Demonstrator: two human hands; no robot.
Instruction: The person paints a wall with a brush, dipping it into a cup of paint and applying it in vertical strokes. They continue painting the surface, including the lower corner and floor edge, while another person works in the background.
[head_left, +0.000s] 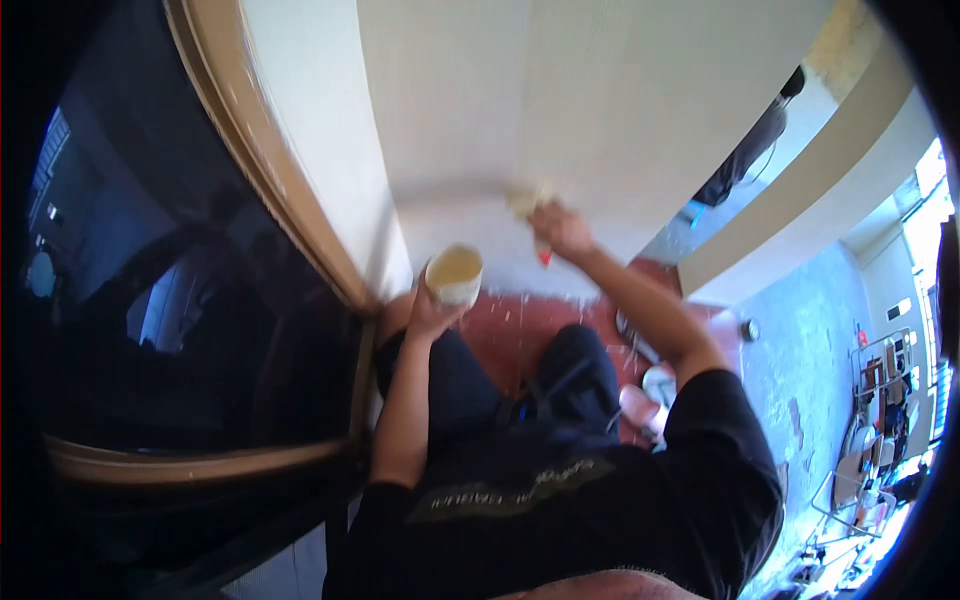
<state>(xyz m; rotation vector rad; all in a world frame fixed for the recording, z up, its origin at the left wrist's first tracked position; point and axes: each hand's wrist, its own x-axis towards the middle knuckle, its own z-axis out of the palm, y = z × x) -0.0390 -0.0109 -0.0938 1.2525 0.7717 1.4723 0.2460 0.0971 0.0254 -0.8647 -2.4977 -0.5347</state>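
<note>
My left hand (432,314) is wrapped round a small white tub (459,293), which is tilted so that its pale yellowish inside shows. The tub is held above my knee, close to the wall. In my right hand (564,231) is a paintbrush (525,200), its pale head against the cream wall (600,110) and a red handle end sticking out below my fingers. The brush and the fingers round it are slightly blurred. A dark shadow runs leftward along the wall from the brush head.
On the left is a dark glossy pane (200,330) in a wooden frame (285,190). Beside my legs, pale containers (638,406) stand on the red tiled floor (505,325). Another person (745,150) shows past the wall edge. Racks with objects (880,390) line the far right.
</note>
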